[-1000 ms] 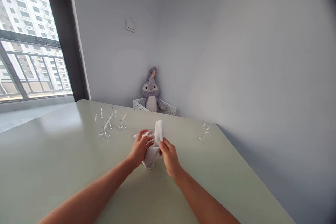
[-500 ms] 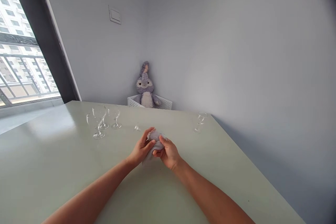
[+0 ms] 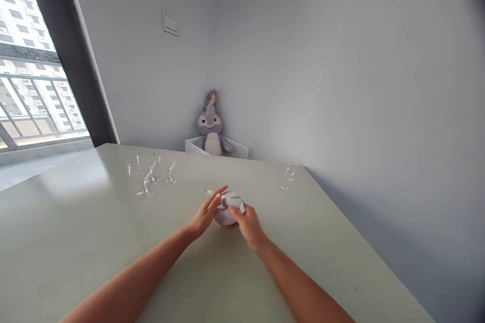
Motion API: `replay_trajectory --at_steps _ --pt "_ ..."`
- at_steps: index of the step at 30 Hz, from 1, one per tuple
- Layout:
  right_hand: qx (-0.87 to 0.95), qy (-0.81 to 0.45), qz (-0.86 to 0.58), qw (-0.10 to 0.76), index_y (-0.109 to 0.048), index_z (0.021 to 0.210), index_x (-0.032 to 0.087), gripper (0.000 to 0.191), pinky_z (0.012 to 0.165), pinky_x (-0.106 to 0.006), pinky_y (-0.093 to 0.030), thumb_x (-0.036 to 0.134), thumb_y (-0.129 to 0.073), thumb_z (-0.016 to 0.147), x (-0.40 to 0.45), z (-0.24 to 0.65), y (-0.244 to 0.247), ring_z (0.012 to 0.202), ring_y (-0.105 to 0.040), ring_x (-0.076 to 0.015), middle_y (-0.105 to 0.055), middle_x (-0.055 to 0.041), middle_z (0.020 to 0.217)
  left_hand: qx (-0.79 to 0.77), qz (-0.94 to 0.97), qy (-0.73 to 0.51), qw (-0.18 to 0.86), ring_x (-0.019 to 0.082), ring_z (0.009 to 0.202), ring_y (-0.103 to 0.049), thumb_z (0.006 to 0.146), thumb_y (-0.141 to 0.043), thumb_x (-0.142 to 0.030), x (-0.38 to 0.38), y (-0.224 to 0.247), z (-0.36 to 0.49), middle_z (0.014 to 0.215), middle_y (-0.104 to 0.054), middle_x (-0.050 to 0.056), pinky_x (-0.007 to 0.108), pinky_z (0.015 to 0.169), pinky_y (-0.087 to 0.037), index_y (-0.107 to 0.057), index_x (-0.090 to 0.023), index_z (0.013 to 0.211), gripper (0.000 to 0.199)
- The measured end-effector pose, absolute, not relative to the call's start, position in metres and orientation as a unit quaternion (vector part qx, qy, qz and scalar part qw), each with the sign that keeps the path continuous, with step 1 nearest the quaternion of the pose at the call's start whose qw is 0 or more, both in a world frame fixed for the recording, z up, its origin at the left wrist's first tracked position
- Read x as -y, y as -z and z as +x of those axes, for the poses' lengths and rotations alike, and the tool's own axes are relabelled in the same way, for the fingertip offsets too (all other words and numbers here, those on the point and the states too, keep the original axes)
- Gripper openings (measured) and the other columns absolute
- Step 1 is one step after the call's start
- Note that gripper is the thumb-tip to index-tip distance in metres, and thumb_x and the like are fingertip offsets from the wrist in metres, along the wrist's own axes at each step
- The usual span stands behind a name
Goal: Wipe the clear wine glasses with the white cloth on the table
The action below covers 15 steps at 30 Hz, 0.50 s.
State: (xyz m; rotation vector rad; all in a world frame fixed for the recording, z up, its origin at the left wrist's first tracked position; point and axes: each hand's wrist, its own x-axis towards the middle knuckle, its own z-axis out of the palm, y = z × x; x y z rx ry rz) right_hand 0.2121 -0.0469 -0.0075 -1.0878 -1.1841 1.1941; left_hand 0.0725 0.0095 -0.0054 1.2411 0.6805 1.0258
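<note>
In the middle of the table, my left hand (image 3: 204, 216) is around a stemmed glass (image 3: 206, 191), its fingers fairly straight along the side. The glass lies tilted, with its foot pointing up and left beyond my fingers. A pale grey-white cloth (image 3: 226, 217) is bunched over the bowl end and hides most of it. My right hand (image 3: 249, 223) grips this cloth, thumb on top and fingers tucked underneath. Both hands are close together, just above the table.
Three clear stemmed glasses (image 3: 145, 192) stand grouped at the left back of the pale green table (image 3: 94, 242). Another stemmed glass (image 3: 289, 176) stands at the right back. Behind the table edge, a plush toy (image 3: 212, 133) sits in a white basket (image 3: 239, 150) by the wall.
The glass in my hands has turned, so its foot now points more to the left. My left fingers have straightened, and my right hand with the cloth has shifted slightly right.
</note>
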Motion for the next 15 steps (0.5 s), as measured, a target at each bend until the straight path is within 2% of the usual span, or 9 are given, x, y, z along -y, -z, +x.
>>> replay_trajectory --at_steps 2,4,7,9,10,12,15 --pt "0.41 -0.615 -0.389 0.55 -0.062 0.088 0.016 0.037 0.05 -0.031 -0.047 0.05 -0.054 0.076 0.044 0.217 0.001 0.048 -0.056 -0.0154 -0.06 -0.003 0.066 -0.264 0.555 -0.468 0.635 0.023 0.107 -0.05 0.075 -0.06 -0.031 -0.007 -0.001 0.072 0.116 -0.057 0.007 0.028 0.083 -0.043 -0.056 -0.025 0.115 0.041" --pt "0.393 -0.661 -0.348 0.536 -0.061 0.09 0.015 0.039 0.051 -0.031 -0.048 0.05 -0.052 0.078 0.047 0.218 -0.004 0.05 -0.056 -0.0144 -0.061 -0.0036 0.068 -0.251 0.571 -0.453 0.637 0.023 0.107 -0.05 0.073 -0.062 -0.03 -0.006 -0.007 0.07 0.118 -0.056 0.008 0.029 0.084 -0.043 -0.058 -0.023 0.114 0.042" --pt "0.496 -0.587 -0.382 0.513 -0.062 0.091 0.018 0.03 0.055 -0.031 -0.049 0.044 -0.058 0.077 0.057 0.214 -0.003 0.062 -0.058 -0.0169 -0.062 -0.0041 0.077 -0.296 0.567 -0.432 0.636 0.02 0.073 -0.059 0.073 -0.06 -0.037 -0.009 -0.007 0.068 0.084 -0.065 0.007 0.029 0.063 -0.048 -0.06 -0.02 0.11 0.041" --pt "0.575 -0.482 -0.426 0.506 -0.064 0.081 0.02 0.02 0.059 -0.03 -0.048 0.039 -0.063 0.073 0.062 0.211 0.003 0.067 -0.057 -0.018 -0.061 -0.0027 0.073 -0.335 0.554 -0.422 0.635 0.016 0.055 -0.054 0.075 -0.056 -0.043 -0.011 -0.004 0.069 0.064 -0.061 0.003 0.027 0.052 -0.046 -0.063 -0.018 0.103 0.038" --pt "0.598 -0.439 -0.443 0.504 -0.065 0.075 0.021 0.017 0.061 -0.03 -0.048 0.037 -0.064 0.072 0.063 0.21 0.006 0.067 -0.056 -0.0179 -0.06 -0.0021 0.069 -0.345 0.548 -0.419 0.637 0.015 0.053 -0.053 0.076 -0.053 -0.045 -0.01 -0.003 0.069 0.062 -0.06 0.003 0.027 0.051 -0.045 -0.064 -0.018 0.1 0.037" --pt "0.596 -0.422 -0.46 0.505 -0.065 0.072 0.021 0.018 0.06 -0.03 -0.047 0.038 -0.063 0.073 0.061 0.209 0.009 0.063 -0.056 -0.0177 -0.059 -0.0019 0.065 -0.333 0.535 -0.421 0.653 0.016 0.062 -0.056 0.078 -0.05 -0.044 -0.007 -0.002 0.071 0.072 -0.063 0.005 0.027 0.058 -0.046 -0.064 -0.019 0.102 0.037" --pt "0.479 -0.544 -0.426 0.542 -0.064 0.086 0.017 0.028 0.053 -0.031 -0.048 0.043 -0.058 0.077 0.053 0.214 0.005 0.054 -0.058 -0.0169 -0.061 -0.0039 0.07 -0.275 0.514 -0.428 0.691 0.019 0.078 -0.058 0.076 -0.057 -0.036 0.0 -0.004 0.074 0.095 -0.063 0.007 0.028 0.068 -0.046 -0.055 -0.023 0.117 0.043"
